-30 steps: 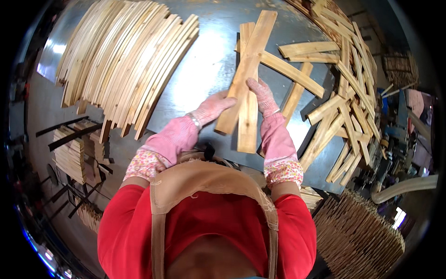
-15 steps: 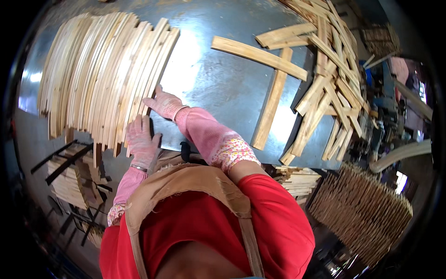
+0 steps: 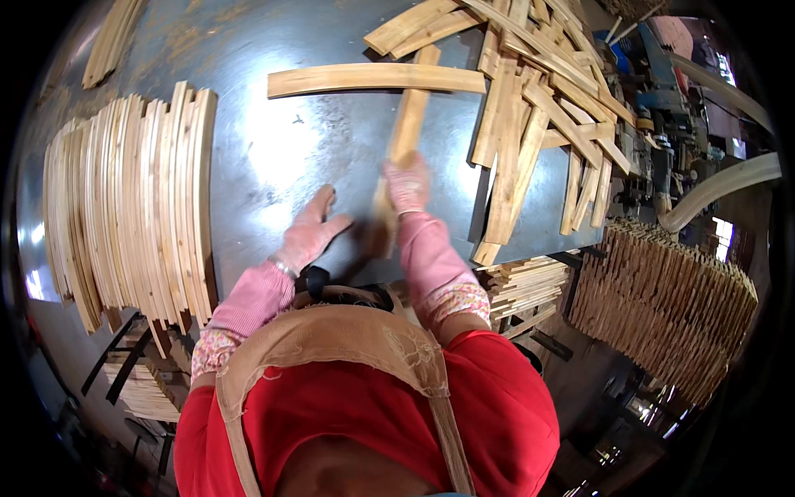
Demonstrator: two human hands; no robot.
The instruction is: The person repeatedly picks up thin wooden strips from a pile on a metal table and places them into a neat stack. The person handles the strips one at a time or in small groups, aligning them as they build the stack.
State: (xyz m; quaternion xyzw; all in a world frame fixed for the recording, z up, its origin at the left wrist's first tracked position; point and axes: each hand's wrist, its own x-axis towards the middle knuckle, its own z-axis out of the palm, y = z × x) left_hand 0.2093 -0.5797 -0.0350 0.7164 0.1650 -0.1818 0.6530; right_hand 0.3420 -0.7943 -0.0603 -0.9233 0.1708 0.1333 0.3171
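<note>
My right hand (image 3: 407,184), in a pink glove, is closed around a wooden slat (image 3: 408,124) that points away from me; hand and slat are slightly blurred. The slat's far end runs beneath a second slat (image 3: 348,79) lying crosswise on the metal table (image 3: 248,186). To its left, my gloved left hand (image 3: 310,232) is over the tabletop with thumb and fingers apart, holding nothing. Further left, a row of wooden slats (image 3: 132,207) stands packed side by side, its near ends sticking out unevenly past the table edge.
A loose heap of slats (image 3: 530,116) covers the table's right side. More slats (image 3: 112,41) lie at the far left. Below the table edge are stacked slats (image 3: 530,286) and a large wood stack (image 3: 662,302) at right. A pale hose (image 3: 720,186) curves beside machinery.
Both hands have left the packed row and moved right. My right hand has taken hold of the lengthwise slat. The view has shifted, so the row sits lower and further left.
</note>
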